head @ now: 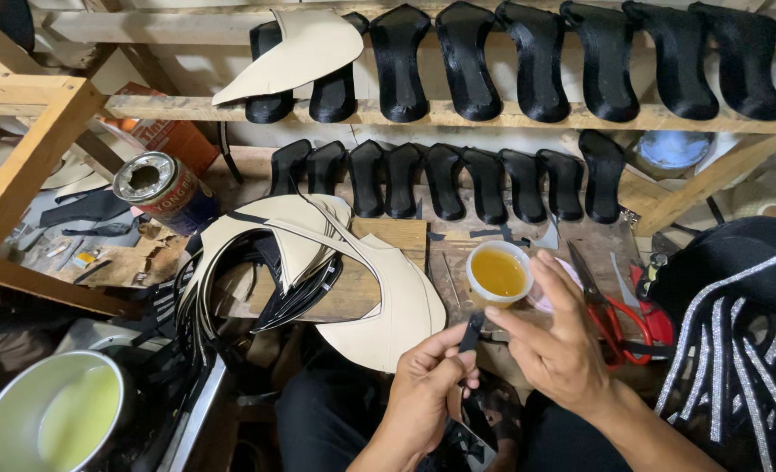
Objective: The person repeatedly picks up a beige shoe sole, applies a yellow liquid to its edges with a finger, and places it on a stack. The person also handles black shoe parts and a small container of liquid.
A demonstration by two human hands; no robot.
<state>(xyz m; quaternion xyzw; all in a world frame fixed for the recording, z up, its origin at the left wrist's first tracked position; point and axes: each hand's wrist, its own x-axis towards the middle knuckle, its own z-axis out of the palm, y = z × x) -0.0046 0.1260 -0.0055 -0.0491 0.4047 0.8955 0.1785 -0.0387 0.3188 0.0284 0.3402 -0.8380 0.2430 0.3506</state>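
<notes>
The left hand (427, 385) pinches a narrow black strap (470, 334) between thumb and fingers, just below the small cup of yellow glue (498, 274). The right hand (558, 345) holds nothing; its fingers are spread, the fingertips beside the strap's upper end. Red-handled scissors (611, 315) lie just right of the cup, cream leather pieces (388, 306) to its left.

At the bottom of the frame, the left hand (427, 385) covers the lower end of the narrow black strip (471, 332), so its full length is hidden. The metal pot (51, 415) in the lower left is cut off by the edge. The red-handled scissors (611, 315) lie partly behind the right hand (563, 350). On the right, the glittery black fabric (737, 341) runs out of frame.
</notes>
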